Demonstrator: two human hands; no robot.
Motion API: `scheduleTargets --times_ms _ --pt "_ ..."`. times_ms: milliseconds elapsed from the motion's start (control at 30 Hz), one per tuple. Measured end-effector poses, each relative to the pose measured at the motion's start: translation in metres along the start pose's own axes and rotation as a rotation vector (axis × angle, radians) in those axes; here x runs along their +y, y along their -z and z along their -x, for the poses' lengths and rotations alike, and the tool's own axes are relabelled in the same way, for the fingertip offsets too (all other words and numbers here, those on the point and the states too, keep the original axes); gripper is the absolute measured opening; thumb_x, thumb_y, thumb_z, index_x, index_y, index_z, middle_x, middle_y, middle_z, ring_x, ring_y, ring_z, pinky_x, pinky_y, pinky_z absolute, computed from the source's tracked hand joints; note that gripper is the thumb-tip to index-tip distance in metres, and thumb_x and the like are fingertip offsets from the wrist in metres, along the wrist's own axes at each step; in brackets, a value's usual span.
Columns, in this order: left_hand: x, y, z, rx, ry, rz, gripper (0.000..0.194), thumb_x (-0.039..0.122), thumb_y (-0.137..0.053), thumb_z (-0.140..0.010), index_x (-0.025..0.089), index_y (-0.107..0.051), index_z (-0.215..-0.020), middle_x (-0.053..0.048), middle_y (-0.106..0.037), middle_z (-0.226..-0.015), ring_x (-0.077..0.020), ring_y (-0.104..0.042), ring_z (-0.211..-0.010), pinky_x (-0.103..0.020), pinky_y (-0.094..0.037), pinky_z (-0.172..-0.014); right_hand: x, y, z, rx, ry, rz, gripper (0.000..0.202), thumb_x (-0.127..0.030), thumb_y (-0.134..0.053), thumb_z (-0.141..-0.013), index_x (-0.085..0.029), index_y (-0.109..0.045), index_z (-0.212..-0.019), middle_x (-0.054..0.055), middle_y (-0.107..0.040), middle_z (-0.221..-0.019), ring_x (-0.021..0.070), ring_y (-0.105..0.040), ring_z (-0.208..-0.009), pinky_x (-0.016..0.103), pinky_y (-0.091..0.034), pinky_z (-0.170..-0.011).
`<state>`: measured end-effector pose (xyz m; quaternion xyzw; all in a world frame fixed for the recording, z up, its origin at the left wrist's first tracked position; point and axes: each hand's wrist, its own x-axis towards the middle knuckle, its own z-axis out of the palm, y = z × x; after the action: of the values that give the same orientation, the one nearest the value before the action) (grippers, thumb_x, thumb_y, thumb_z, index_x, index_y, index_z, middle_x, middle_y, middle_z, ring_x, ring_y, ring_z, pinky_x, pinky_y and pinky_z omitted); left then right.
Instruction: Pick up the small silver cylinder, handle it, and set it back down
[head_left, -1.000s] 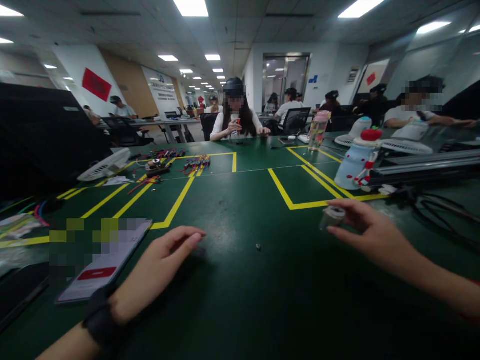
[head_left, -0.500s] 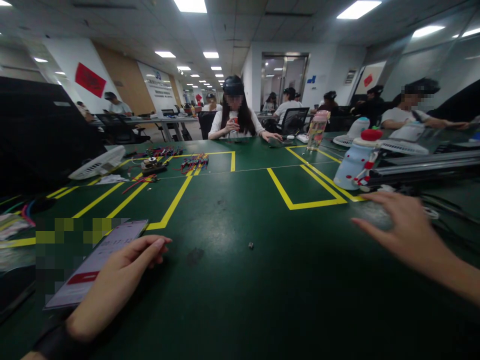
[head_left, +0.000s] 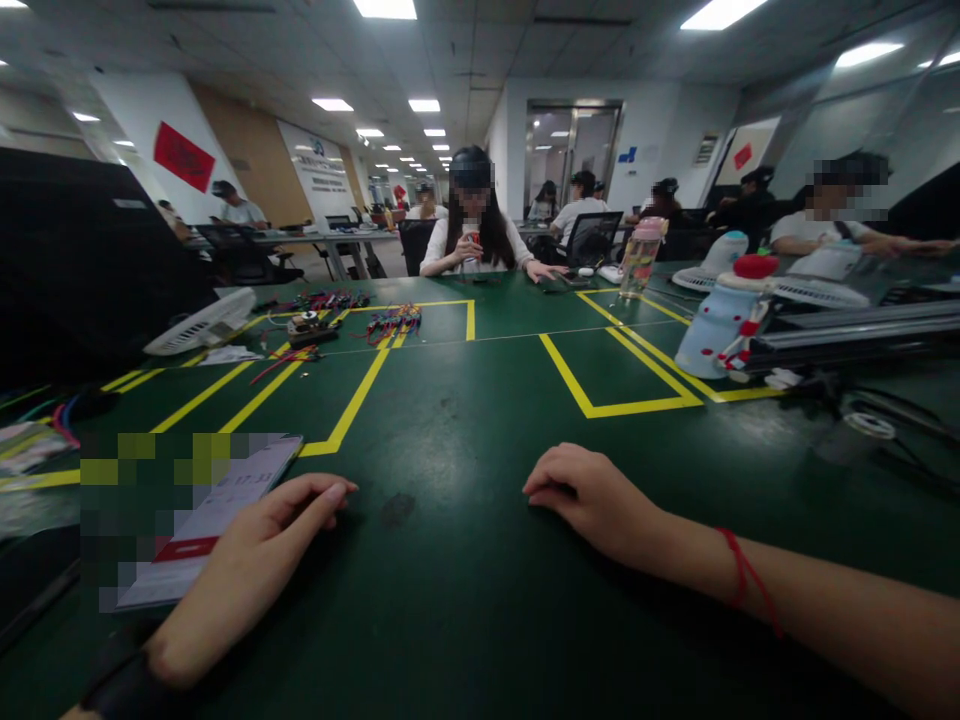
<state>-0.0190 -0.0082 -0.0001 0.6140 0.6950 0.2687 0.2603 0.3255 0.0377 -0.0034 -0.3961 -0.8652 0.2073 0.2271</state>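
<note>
My left hand [head_left: 259,545] rests by the right edge of a phone [head_left: 259,478] with a lit screen, partly covering it. Its fingers are curled, thumb against the index finger; the inside of the pinch is hidden. Over the middle of the green table [head_left: 450,600], my right hand [head_left: 592,500] has its fingers bent down and pressed together. Whatever its fingertips may hold is hidden from me. A red string bracelet [head_left: 739,565] circles the right wrist, and a dark band [head_left: 124,680] the left.
Bundles of coloured wires [head_left: 394,322] and a small device [head_left: 309,327] lie at the back left, near a white fan [head_left: 202,325]. At the right stand a blue bottle [head_left: 709,330] and a clear bottle [head_left: 641,258], beside metal rails [head_left: 847,340]. Across the table sits a person [head_left: 476,245].
My right hand has swung in from the right to mid-table and closed its fingers. The small grey metal piece that lay there is out of sight. My left hand keeps its pose.
</note>
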Motion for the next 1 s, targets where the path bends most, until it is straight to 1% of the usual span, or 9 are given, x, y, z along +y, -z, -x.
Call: scheduleTargets --times_ms 133,300,433,600,733,800,867,933,1000 --pt "-0.001 0.0 0.001 -0.015 -0.003 0.009 0.041 0.058 -0.051 -0.084 0.025 -0.061 -0.106 -0.002 -0.067 -0.093 -0.0224 -0.062 -0.088 -0.032 -0.046 -0.081 0.006 0.009 0.014 0.001 0.013 -0.06 0.013 -0.02 -0.056 -0.086 -0.02 -0.065 -0.095 0.0 -0.062 -0.095 0.0088 -0.053 -0.089 0.024 -0.043 -0.08" --pt "-0.001 0.001 0.003 -0.025 -0.025 0.026 0.04 0.057 -0.051 -0.085 0.025 -0.062 -0.106 -0.004 -0.068 -0.096 -0.0232 -0.062 -0.088 -0.032 -0.047 -0.081 0.003 0.007 0.012 -0.006 0.021 -0.136 0.016 -0.017 -0.056 -0.084 -0.021 -0.064 -0.098 0.0 -0.061 -0.096 0.0072 -0.053 -0.087 0.022 -0.043 -0.077" --pt "0.005 0.002 0.006 -0.023 -0.015 0.016 0.041 0.056 -0.051 -0.085 0.023 -0.062 -0.107 -0.003 -0.069 -0.095 -0.023 -0.063 -0.088 -0.032 -0.048 -0.081 0.001 0.006 0.011 -0.035 -0.046 -0.195 0.019 -0.021 -0.06 -0.082 -0.023 -0.063 -0.101 -0.002 -0.061 -0.095 0.0066 -0.053 -0.082 0.021 -0.044 -0.074" --pt "0.009 0.003 0.007 -0.027 -0.013 0.024 0.041 0.056 -0.051 -0.085 0.022 -0.062 -0.106 -0.001 -0.07 -0.094 -0.022 -0.063 -0.088 -0.031 -0.047 -0.082 0.001 0.005 0.011 -0.038 -0.089 -0.217 0.029 -0.029 -0.065 -0.079 -0.022 -0.061 -0.106 0.0 -0.06 -0.1 0.007 -0.053 -0.084 0.022 -0.046 -0.075" --pt "0.005 0.003 0.006 -0.05 -0.009 0.036 0.042 0.057 -0.051 -0.084 0.023 -0.062 -0.106 -0.001 -0.069 -0.095 -0.0219 -0.063 -0.09 -0.03 -0.046 -0.082 -0.003 0.005 0.008 -0.088 -0.07 -0.151 0.02 -0.036 -0.063 -0.082 -0.022 -0.066 -0.095 0.002 -0.058 -0.102 0.0084 -0.054 -0.086 0.023 -0.045 -0.075" --pt "0.001 0.003 0.005 -0.056 -0.005 0.038 0.042 0.058 -0.051 -0.084 0.024 -0.062 -0.106 -0.001 -0.068 -0.096 -0.0217 -0.062 -0.09 -0.029 -0.046 -0.082 -0.003 0.017 0.008 -0.064 -0.074 -0.116 0.018 -0.036 -0.058 -0.085 -0.021 -0.067 -0.091 0.002 -0.059 -0.099 0.0088 -0.054 -0.086 0.023 -0.045 -0.076" --pt "-0.003 0.003 0.004 -0.054 -0.001 0.037 0.041 0.057 -0.051 -0.085 0.025 -0.062 -0.107 -0.001 -0.068 -0.097 -0.0214 -0.062 -0.09 -0.029 -0.046 -0.084 0.002 0.043 0.014 0.038 -0.107 -0.033 0.021 -0.038 -0.055 -0.087 -0.021 -0.066 -0.094 0.003 -0.061 -0.099 0.0103 -0.055 -0.087 0.024 -0.045 -0.077" --pt "-0.005 0.003 0.003 -0.053 0.005 0.043 0.041 0.057 -0.05 -0.085 0.025 -0.061 -0.108 -0.001 -0.068 -0.098 -0.0212 -0.061 -0.09 -0.029 -0.046 -0.084 0.018 0.082 0.031 0.22 -0.198 0.129 0.027 -0.043 -0.054 -0.087 -0.022 -0.066 -0.098 0.004 -0.063 -0.101 0.0129 -0.056 -0.089 0.027 -0.045 -0.078" --pt "-0.004 0.002 0.002 -0.045 0.01 0.048 0.043 0.058 -0.051 -0.084 0.024 -0.062 -0.108 -0.001 -0.068 -0.097 -0.0215 -0.062 -0.089 -0.029 -0.047 -0.081 0.046 0.126 0.06 0.431 -0.356 0.344 0.032 -0.048 -0.054 -0.085 -0.023 -0.066 -0.101 0.005 -0.064 -0.102 0.0148 -0.058 -0.085 0.028 -0.044 -0.072"
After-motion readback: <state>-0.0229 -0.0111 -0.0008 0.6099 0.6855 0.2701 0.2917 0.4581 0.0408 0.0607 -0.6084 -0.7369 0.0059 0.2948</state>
